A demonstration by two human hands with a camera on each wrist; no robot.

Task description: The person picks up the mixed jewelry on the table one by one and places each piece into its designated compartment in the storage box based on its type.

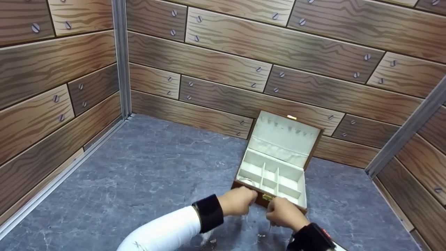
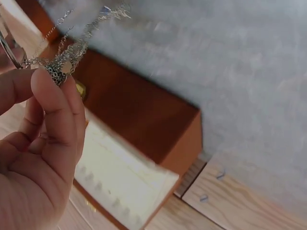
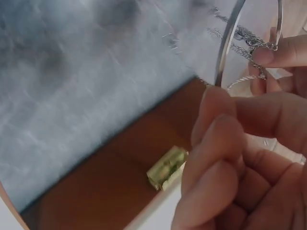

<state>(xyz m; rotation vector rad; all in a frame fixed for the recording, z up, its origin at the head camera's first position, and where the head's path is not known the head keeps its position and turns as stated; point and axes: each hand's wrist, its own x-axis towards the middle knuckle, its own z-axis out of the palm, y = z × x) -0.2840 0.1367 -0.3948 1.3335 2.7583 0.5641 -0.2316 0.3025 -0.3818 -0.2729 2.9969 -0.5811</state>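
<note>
My left hand (image 1: 238,201) pinches a tangled bunch of fine silver chains (image 2: 61,67) between thumb and fingers; loose strands trail from it. Close beside it, my right hand (image 1: 284,213) pinches a thin silver bangle (image 3: 229,40) between thumb and fingertips. The chains lie against the far side of the bangle in the right wrist view. Both hands are just in front of a brown jewelry box (image 1: 260,200), whose lid (image 1: 284,136) stands raised. Its cream inside is split into several compartments, and a silver ring-shaped piece (image 1: 246,180) lies in the front left one.
A gold clasp (image 1: 267,197) sits on the box's front wall. Small bits (image 1: 213,240) lie on the grey marbled surface (image 1: 156,167) near the lower edge of the head view. Wood-patterned walls (image 1: 216,52) enclose the back and sides.
</note>
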